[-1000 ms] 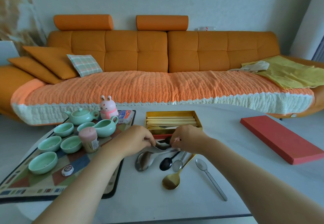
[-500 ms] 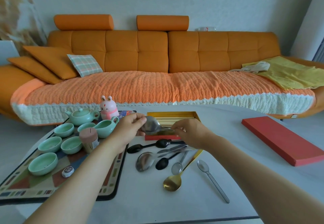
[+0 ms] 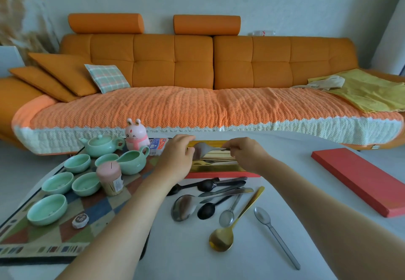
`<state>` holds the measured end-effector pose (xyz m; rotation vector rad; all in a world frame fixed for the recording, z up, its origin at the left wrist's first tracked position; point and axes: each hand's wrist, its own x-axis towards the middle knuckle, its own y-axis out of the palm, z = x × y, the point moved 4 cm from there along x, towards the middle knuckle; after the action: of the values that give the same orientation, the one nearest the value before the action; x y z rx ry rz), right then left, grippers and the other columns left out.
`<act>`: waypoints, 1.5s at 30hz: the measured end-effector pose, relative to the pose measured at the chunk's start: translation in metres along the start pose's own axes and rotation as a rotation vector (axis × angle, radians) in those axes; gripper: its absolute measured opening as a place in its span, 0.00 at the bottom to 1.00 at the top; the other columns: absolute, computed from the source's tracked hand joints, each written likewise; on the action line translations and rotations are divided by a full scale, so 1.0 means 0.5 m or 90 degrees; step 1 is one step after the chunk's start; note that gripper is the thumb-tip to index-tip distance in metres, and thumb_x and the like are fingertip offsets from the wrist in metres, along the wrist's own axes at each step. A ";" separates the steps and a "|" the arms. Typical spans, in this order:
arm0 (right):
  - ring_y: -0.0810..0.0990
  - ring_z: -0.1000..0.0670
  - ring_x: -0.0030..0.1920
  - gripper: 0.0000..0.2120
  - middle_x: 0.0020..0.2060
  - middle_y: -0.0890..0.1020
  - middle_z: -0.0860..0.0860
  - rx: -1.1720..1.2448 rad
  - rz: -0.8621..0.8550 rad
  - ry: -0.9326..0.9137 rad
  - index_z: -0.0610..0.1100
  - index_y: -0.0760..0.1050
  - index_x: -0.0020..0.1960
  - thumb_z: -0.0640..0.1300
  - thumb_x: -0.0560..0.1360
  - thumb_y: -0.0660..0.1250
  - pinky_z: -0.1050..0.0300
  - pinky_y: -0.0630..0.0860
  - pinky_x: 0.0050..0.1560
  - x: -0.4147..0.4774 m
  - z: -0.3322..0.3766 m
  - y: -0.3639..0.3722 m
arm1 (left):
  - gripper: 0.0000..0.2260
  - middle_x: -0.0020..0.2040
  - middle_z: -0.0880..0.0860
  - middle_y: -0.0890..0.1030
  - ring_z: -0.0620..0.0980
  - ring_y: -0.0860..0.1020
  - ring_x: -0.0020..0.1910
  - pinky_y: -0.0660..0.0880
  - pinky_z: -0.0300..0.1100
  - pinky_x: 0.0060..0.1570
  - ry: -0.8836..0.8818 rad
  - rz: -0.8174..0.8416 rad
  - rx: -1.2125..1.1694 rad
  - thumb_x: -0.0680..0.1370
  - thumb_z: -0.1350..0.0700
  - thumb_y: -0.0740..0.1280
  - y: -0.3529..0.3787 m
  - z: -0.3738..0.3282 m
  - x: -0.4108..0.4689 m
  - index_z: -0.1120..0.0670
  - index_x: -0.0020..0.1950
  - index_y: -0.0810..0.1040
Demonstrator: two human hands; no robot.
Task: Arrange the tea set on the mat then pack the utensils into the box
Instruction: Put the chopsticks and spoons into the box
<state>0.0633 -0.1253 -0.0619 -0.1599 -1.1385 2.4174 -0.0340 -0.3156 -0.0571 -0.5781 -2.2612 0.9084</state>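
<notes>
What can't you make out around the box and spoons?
Head view only.
Box: left hand and right hand cover its ends; contents partly hidden.
Spoon over it: motion-blurred; whether the left hand grips it is unclear.
Candle label: too small.
Mat: cut off by the left edge.

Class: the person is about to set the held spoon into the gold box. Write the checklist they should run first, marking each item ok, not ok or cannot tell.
1. Right hand pinches the silver spoon by its handle: ok.
2. Spoon is over the gold box: ok.
3. Red lid is off, lying apart to the right: ok.
4. Free room beside the chopsticks: cannot tell, the hands hide it.
5. Left hand out of the spoon's way: cannot tell.
6. Other utensils packed: not ok, the gold spoon and others lie outside the box.
</notes>
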 end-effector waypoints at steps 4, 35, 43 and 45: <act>0.75 0.49 0.34 0.20 0.44 0.81 0.49 -0.032 0.019 0.009 0.51 0.80 0.60 0.37 0.81 0.54 0.56 0.71 0.34 0.027 -0.001 0.018 | 0.18 0.73 0.46 0.69 0.48 0.66 0.71 0.63 0.42 0.67 0.082 0.096 0.104 0.84 0.53 0.57 0.036 -0.001 0.002 0.51 0.74 0.69; 0.79 0.59 0.42 0.09 0.41 0.83 0.59 -0.225 0.122 -0.279 0.53 0.82 0.46 0.49 0.73 0.63 0.55 0.81 0.44 -0.109 0.098 0.032 | 0.01 0.45 0.41 0.77 0.40 0.74 0.43 0.62 0.31 0.35 0.098 0.193 0.188 0.77 0.48 0.67 -0.031 -0.032 -0.079 0.43 0.47 0.77; 0.78 0.61 0.44 0.07 0.43 0.82 0.61 -0.218 0.279 -0.222 0.54 0.83 0.45 0.48 0.76 0.66 0.67 0.70 0.42 -0.137 0.095 0.065 | 0.16 0.47 0.38 0.78 0.38 0.77 0.47 0.77 0.40 0.48 -0.008 0.376 0.139 0.69 0.38 0.74 -0.050 -0.018 -0.128 0.40 0.53 0.82; 0.77 0.62 0.44 0.07 0.42 0.80 0.63 -0.210 0.288 -0.201 0.54 0.82 0.45 0.47 0.77 0.65 0.67 0.69 0.41 -0.137 0.094 0.065 | 0.16 0.46 0.37 0.78 0.38 0.77 0.47 0.74 0.36 0.44 -0.016 0.393 0.131 0.69 0.39 0.75 -0.050 -0.021 -0.133 0.41 0.55 0.82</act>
<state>0.0988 -0.2071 -0.0621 -0.1575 -1.8122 2.6848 0.0161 -0.3670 -0.0587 -1.2056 -1.9950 1.4249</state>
